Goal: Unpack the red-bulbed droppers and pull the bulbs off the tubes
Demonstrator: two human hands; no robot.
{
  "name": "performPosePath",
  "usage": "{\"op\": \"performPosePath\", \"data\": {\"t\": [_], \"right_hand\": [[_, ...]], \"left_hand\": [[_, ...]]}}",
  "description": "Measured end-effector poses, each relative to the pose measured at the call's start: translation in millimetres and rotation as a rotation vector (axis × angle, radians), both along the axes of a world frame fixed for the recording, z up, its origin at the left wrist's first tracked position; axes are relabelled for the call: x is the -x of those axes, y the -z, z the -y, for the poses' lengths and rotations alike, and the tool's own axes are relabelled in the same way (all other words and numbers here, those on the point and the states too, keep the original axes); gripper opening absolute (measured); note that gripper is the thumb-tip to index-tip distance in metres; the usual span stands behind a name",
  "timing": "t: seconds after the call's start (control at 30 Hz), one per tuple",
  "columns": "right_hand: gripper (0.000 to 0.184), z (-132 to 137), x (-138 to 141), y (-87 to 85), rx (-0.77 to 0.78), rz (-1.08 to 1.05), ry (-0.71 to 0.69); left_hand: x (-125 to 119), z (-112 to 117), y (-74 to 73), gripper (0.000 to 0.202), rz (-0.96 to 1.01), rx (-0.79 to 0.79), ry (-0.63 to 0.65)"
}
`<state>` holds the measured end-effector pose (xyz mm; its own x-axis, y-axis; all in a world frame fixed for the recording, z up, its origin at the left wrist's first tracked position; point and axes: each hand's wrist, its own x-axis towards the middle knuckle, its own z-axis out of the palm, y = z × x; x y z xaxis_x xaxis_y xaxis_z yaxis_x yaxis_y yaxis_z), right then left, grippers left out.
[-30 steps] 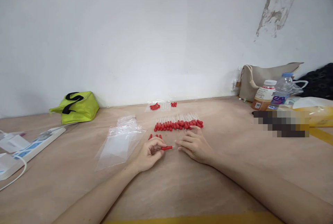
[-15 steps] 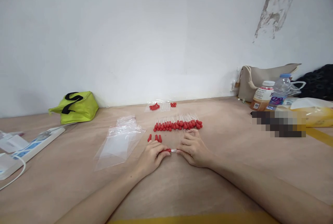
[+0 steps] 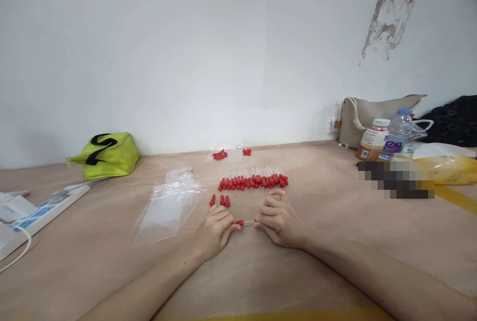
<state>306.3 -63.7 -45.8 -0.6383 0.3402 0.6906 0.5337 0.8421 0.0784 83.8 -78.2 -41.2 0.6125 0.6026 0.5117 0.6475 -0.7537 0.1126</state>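
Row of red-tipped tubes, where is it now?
In the head view, the row of tubes lies at centre, just beyond the right hand, with the clear plastic bags to its left.

Red bulbs (image 3: 242, 182), lime-green bag (image 3: 119, 161)

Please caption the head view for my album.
Left hand holds a red bulb while the right hand holds a clear tube.

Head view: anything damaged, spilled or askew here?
Yes, the wall: a patch at upper right looks scraped or peeled, ragged and brownish against the pale surface around it. The row of red-bulbed droppers is slightly uneven, a minor thing. No spill visible; the pixelated area at right can't be judged.
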Motion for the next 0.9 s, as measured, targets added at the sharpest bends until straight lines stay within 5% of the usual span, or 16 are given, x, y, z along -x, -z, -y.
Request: {"op": "performPosePath", "data": {"t": [0.33, 0.5, 0.67, 0.9], "right_hand": [[0.023, -4.3, -15.7, 0.2, 0.043, -0.054, 0.039], [0.023, -18.0, -24.4, -3.0, 0.112, -0.214, 0.22], [0.024, -27.6, -16.3, -2.9, 0.244, -0.32, 0.385], [0.014, -33.2, 1.3, -2.4, 0.25, -0.255, 0.462]], "left_hand": [[10.9, -0.8, -2.3, 0.018, 0.132, 0.001, -0.03], [32.6, -12.3, -17.5, 0.023, 0.293, 0.033, -0.269], [52.0, -27.8, -23.4, 0.031, 0.238, 0.051, -0.567], [53.1, -34.5, -10.6, 0.029, 0.168, 0.163, -0.627]]}}
